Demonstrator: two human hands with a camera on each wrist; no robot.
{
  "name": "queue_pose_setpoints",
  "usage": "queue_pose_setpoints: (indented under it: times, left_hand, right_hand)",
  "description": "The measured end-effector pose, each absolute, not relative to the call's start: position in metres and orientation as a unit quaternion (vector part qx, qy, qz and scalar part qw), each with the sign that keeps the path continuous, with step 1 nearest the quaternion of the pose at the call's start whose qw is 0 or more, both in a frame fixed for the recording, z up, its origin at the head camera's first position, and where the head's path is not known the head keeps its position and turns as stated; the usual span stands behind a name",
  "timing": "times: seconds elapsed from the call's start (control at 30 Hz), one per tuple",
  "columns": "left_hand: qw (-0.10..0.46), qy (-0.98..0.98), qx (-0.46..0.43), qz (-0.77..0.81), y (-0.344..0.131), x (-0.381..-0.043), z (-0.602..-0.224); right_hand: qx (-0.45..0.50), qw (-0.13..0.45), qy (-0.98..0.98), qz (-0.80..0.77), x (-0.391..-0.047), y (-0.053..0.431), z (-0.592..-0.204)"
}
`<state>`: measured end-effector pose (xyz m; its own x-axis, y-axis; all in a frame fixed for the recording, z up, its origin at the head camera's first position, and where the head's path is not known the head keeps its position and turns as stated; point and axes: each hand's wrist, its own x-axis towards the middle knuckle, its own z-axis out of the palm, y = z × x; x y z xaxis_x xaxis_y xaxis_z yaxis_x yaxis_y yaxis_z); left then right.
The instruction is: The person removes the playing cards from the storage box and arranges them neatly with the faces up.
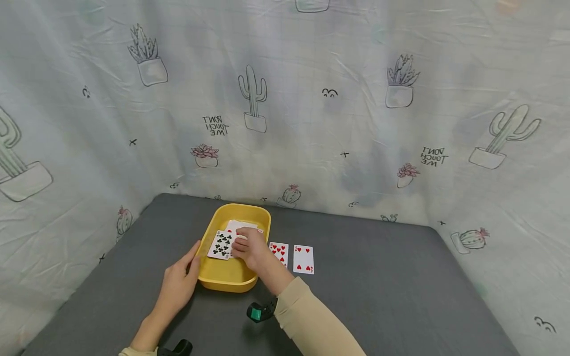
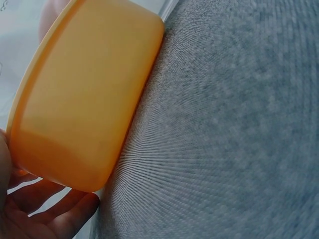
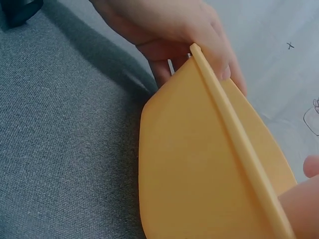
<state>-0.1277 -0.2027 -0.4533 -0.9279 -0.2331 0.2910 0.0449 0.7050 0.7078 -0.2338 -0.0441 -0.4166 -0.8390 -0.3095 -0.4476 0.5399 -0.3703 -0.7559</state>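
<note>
A yellow plastic tray [image 1: 228, 286] sits on the dark table, with several playing cards inside. My left hand [image 1: 180, 282] grips the near left part of its wall; the right wrist view shows the thumb over the rim and fingers outside. My right hand [image 1: 253, 251] reaches over the tray's right side, its curled fingers pinching the edge of a black club card [image 1: 220, 245]. A whiter card [image 1: 240, 225] lies behind it, partly covered by that hand. On the table right of the tray lie a many-pip heart card [image 1: 279, 250], partly hidden by the right wrist, and a four of hearts [image 1: 304, 259].
Grey fabric [image 1: 378, 287] covers the table. A pale curtain [image 1: 303, 118] printed with cacti hangs around the back and sides. Dark wrist devices [image 1: 260, 312] are on both wrists, near the table's front.
</note>
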Motion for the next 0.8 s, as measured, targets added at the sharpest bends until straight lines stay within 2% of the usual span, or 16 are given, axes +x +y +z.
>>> queue_pose_setpoints:
  times: [0.4,0.8]
  left_hand:
    - [0.187,-0.901,0.045,-0.389,-0.203,-0.126,-0.455]
    - [0.187,-0.902,0.036,-0.386,-0.203,-0.125,-0.452]
  right_hand:
    - [0.137,0.250,0.529,-0.799,-0.236,-0.048,-0.423]
    - [0.100,0.187,0.674,-0.708,-0.232,-0.056,-0.434]
